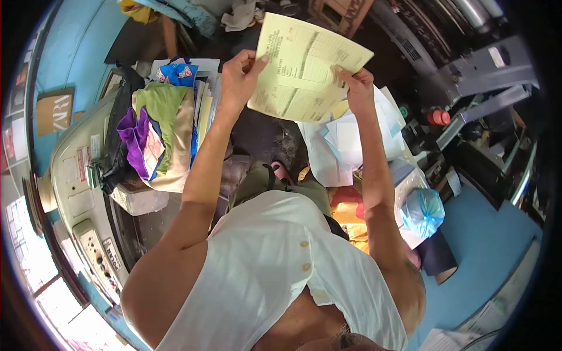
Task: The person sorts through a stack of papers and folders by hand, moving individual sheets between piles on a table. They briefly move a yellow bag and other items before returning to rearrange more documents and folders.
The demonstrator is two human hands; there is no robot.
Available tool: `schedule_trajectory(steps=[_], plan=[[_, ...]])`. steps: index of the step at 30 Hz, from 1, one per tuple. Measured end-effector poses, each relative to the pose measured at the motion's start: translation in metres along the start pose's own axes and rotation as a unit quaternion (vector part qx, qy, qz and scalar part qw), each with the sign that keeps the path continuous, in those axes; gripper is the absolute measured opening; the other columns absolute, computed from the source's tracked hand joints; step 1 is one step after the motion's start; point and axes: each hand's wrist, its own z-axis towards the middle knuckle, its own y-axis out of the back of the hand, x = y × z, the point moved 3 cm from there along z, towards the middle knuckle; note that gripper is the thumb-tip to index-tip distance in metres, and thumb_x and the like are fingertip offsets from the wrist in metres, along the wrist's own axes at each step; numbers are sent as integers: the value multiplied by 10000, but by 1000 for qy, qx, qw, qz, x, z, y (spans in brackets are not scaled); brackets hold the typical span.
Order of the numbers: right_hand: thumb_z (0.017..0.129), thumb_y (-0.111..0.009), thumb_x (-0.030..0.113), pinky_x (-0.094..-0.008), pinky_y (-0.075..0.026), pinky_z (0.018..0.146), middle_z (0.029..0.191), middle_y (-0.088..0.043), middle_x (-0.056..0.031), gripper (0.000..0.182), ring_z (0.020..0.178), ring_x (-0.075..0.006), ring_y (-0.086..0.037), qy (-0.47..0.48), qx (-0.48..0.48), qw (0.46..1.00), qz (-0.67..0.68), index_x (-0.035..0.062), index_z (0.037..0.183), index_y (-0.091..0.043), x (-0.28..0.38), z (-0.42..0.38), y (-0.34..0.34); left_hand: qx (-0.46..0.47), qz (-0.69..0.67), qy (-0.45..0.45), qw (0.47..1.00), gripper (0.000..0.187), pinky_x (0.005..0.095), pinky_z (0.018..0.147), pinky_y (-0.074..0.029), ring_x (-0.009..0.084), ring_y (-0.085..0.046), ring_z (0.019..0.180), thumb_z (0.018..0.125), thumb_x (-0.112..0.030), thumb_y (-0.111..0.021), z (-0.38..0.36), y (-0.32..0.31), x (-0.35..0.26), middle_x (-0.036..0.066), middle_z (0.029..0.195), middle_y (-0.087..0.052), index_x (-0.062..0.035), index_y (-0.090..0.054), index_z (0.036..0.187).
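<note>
A pale yellow printed form [304,70], with dark bands and lines of small text, is held up at arm's length in front of me. My left hand [241,79] grips its left edge, the thumb on the printed side and the fingers curled behind. At the right edge my right hand [357,88] pinches the sheet the same way, thumb on top. The form is tilted, its upper right corner lower than the upper left. Below and behind it, loose white papers [345,140] lie in a pile near my right forearm.
Left of me, folded clothes, green [161,111] and purple [133,140], lie beside stacked papers. A pale machine [76,169] stands at the far left. On the right are a knotted blue plastic bag [422,212], a red cap [438,117] and grey metal machinery [474,76].
</note>
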Motion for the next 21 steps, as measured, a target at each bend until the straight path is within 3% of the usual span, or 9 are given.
schedule_trajectory(steps=[4,7,8,11,15,16,21], plan=[[864,-680,52,-249,-479,830,1006,-715,-69,212,889,-112,-647,53,-128,990,-1,-35,1057,-696,-15,-49,5,127,51,25,990,253,240,574,-460,54,-588,662,884,-134,-709,-29,9,27,29,803,-690,11,-638,1079],[865,-682,66,-265,-484,827,1030,-704,-71,245,893,-120,-636,33,-174,983,-56,-42,1084,-682,-43,-94,14,147,38,92,984,224,222,577,-447,47,-580,664,870,-111,-720,-69,15,70,16,781,-679,11,-646,1042],[866,-682,70,-267,-483,825,1032,-700,-68,251,895,-121,-633,28,-185,980,-62,-44,1090,-677,-56,-110,14,135,4,68,988,179,211,592,-434,51,-570,658,866,-102,-720,-83,13,97,0,762,-665,-1,-658,1000],[870,-676,78,-267,-480,818,1027,-690,-64,267,902,-128,-628,-4,-234,971,-55,-49,1104,-662,-85,-158,2,143,-21,152,978,243,277,653,-495,108,-648,721,797,-176,-764,-129,19,136,82,803,-712,-12,-707,967],[874,-661,78,-262,-476,806,1024,-680,-63,277,912,-133,-620,-24,-322,944,-69,-58,1115,-643,-109,-216,9,227,147,131,954,331,369,713,-517,248,-698,791,742,-291,-785,-160,13,196,138,843,-714,-54,-714,961],[874,-658,76,-262,-476,799,1022,-680,-65,277,905,-132,-617,-32,-324,942,-77,-59,1115,-643,-120,-224,19,244,134,150,948,332,396,736,-518,314,-692,816,725,-315,-783,-162,7,208,164,860,-707,-74,-718,944],[873,-640,62,-262,-468,765,993,-676,-64,250,858,-128,-601,-50,-341,930,-127,-52,1095,-653,-128,-209,37,243,247,134,928,262,426,764,-524,336,-691,861,772,-277,-735,-126,-15,221,156,920,-711,-104,-727,969]])
